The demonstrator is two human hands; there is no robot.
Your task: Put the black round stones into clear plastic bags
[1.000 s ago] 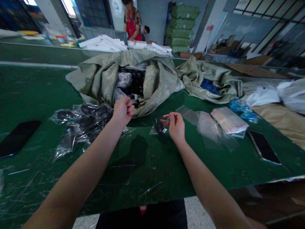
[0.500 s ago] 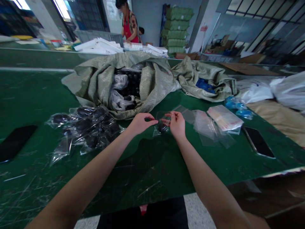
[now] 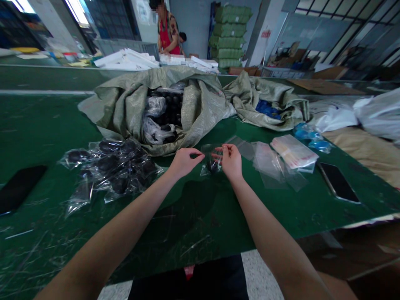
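Between my hands is a clear plastic bag point(image 3: 206, 168) with a dark rounded object point(image 3: 213, 166) inside it. My left hand point(image 3: 186, 161) pinches the bag's left edge between thumb and fingertips. At the opposite edge, my right hand point(image 3: 231, 160) grips the plastic, thumb against forefinger, with other fingers showing behind the film. To the left lies a heap of dark round pieces in clear bags point(image 3: 117, 166). Flat clear bags point(image 3: 270, 162) are spread to the right, beside a thicker stack of bags point(image 3: 293, 152).
A large woven sack point(image 3: 125, 106) holding black pieces point(image 3: 171, 108) stands open behind my hands. Another sack point(image 3: 250, 98) with blue pieces point(image 3: 268, 109) is at its right. Phones lie at left point(image 3: 21, 185) and right point(image 3: 339, 182). A person in a red apron point(image 3: 167, 35) works beyond the table.
The dark object now shows more fully, lower in the bag between my hands. Both hands keep their pinch on the bag's edges. The whole view has shifted slightly.
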